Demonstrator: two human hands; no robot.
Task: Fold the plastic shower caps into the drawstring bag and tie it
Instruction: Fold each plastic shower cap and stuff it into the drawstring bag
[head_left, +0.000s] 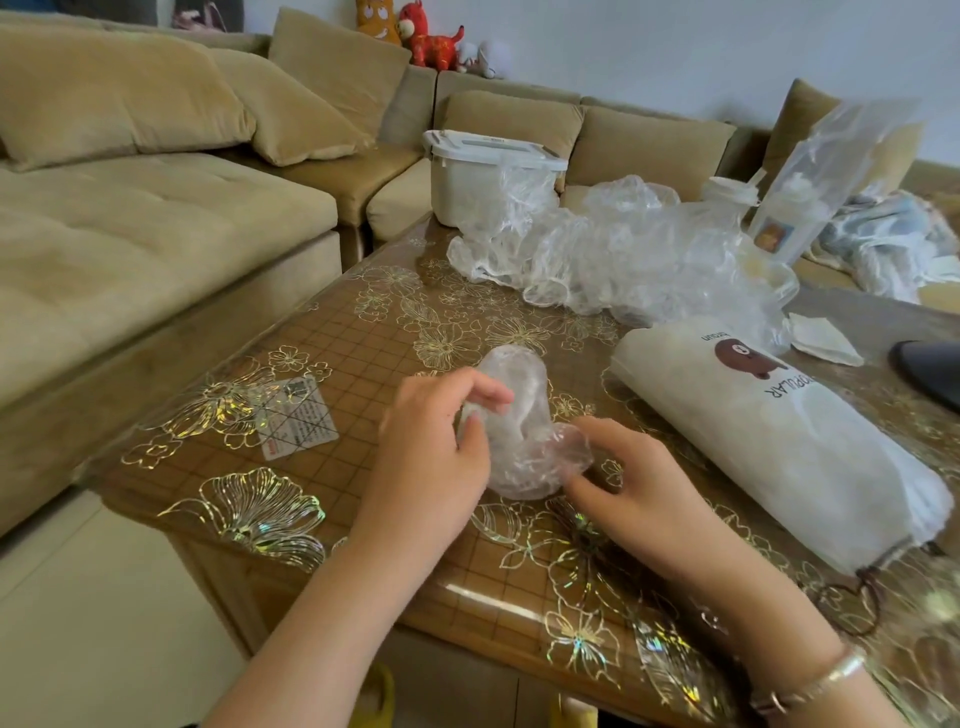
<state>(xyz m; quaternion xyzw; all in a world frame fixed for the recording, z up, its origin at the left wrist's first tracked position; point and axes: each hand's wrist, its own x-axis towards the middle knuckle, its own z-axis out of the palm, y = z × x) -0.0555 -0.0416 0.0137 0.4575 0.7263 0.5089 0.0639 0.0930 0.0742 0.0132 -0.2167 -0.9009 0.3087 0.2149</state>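
A crumpled clear plastic shower cap lies on the table between my hands. My left hand pinches its left side with curled fingers and thumb. My right hand grips the cap's lower right end, fingers curled onto the plastic. The white drawstring bag with a brown bear print lies to the right, its gathered mouth and dark cord toward me. A heap of loose clear shower caps sits at the table's far side.
A white lidded box stands at the far table edge. A clear packet leans at the back right. A small printed card lies to the left. A dark object sits at the right edge. A beige sofa surrounds the table.
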